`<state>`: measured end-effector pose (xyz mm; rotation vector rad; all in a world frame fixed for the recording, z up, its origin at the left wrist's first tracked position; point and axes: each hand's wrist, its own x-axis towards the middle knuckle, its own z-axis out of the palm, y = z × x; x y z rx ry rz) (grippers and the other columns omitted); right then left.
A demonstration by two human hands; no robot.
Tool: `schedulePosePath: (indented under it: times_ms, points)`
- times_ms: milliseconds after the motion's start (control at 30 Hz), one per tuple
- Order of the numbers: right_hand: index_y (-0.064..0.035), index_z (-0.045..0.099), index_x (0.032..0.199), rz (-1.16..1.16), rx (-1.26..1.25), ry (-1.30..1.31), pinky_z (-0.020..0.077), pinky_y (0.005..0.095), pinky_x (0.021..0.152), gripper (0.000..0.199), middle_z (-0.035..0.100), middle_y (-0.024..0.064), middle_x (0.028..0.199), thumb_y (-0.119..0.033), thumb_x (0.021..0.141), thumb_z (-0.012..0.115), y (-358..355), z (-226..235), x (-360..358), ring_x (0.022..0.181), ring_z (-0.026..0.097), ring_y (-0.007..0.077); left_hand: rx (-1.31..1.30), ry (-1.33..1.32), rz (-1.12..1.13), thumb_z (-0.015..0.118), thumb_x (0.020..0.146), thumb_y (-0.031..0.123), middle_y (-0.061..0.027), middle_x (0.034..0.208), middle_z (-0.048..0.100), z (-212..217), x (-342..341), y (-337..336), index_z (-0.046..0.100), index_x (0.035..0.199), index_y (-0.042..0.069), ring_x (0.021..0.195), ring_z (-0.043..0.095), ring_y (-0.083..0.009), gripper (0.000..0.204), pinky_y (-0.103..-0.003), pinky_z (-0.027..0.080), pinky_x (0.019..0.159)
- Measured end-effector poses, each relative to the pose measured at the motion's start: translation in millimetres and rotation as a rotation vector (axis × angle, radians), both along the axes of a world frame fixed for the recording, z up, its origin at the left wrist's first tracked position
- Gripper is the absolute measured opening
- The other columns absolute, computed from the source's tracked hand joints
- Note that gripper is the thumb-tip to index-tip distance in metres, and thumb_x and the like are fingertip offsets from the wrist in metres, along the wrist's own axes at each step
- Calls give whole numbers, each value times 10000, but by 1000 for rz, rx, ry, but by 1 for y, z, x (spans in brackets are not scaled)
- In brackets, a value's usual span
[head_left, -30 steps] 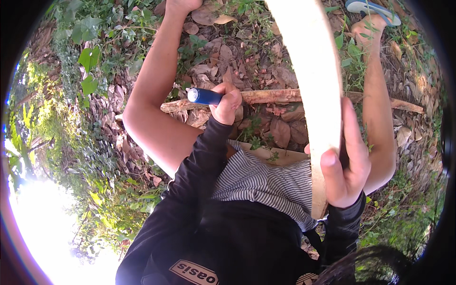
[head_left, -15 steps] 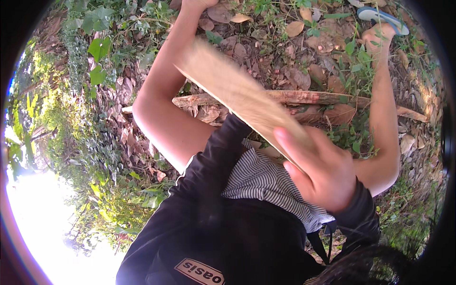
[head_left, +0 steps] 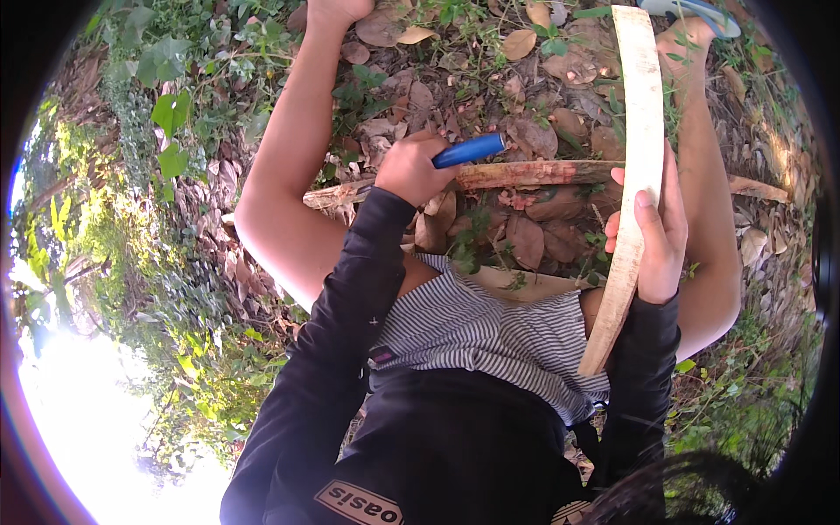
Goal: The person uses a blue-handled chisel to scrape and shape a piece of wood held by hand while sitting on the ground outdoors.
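Observation:
My left hand (head_left: 413, 168), closed in a fist in front of my left knee, grips a smooth blue cylinder (head_left: 470, 150) that looks like a handle or tube. One end sticks out to the right; whatever lies inside the fist is hidden. On the right, my right hand (head_left: 658, 229) holds a long, flat, slightly curved slat of pale wood (head_left: 643, 96) at about its middle, thumb across the face and fingers behind. The slat stands nearly lengthwise, its far end by my right foot and its brownish near end by my shorts. The two hands are apart.
A barked stick (head_left: 542, 175) lies crosswise on the ground between my bent legs. Dry leaves (head_left: 525, 241) and low green plants (head_left: 171, 112) surround me. A tan flat piece (head_left: 516, 284) shows beyond my striped shorts. A blue-edged slipper (head_left: 700, 13) is at my right foot.
The slat has swung from a blurred slant across the middle to nearly lengthwise at the right, with my right hand. My left hand and the blue cylinder, hidden before, now show.

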<state>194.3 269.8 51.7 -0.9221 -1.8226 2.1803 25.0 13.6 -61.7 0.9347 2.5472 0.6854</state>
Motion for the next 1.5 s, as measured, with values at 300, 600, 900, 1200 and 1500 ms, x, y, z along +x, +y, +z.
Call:
schedulePosePath:
  times_ms: [300, 600, 900, 1200, 1500]
  points:
    - [-73, 239, 1541, -88, -41, 60, 484, 236, 523, 702, 615, 156, 1139, -199, 936, 572, 16, -12, 5, 634, 574, 107, -337, -46, -244, 748, 749, 212, -105, 1042, 603, -14, 17, 9, 601, 1152, 129, 904, 665, -331, 437, -443, 565, 771]
    - [-57, 227, 1540, -233, -35, 92, 490, 241, 525, 716, 612, 198, 1167, -202, 929, 570, 27, -5, 18, 631, 588, 128, -172, -9, -345, 737, 764, 246, -95, 976, 607, -19, 23, 68, 642, 1076, 89, 847, 665, -324, 362, -438, 551, 737]
    - [-38, 196, 1541, -280, -80, 72, 500, 245, 496, 706, 590, 265, 1204, -200, 924, 499, 19, -9, 36, 610, 614, 157, 272, -237, -67, 735, 819, 390, -112, 811, 640, 32, 6, 98, 679, 993, 64, 684, 659, -284, 373, -382, 536, 642]
    - [-75, 87, 1555, -545, 390, 109, 474, 301, 559, 739, 444, 338, 1381, -328, 946, 423, 35, 27, 78, 706, 564, 212, 243, -100, -338, 736, 790, 325, -91, 846, 609, 1, 107, 161, 513, 1003, 108, 684, 664, -298, 377, -442, 529, 624]
    - [21, 203, 1520, -429, 340, 16, 469, 251, 516, 731, 407, 344, 1412, -366, 939, 421, 15, 7, 93, 696, 607, 196, 448, -85, -182, 644, 754, 97, -123, 851, 593, -7, 103, 167, 487, 1032, 26, 792, 629, -338, 328, -453, 492, 694]
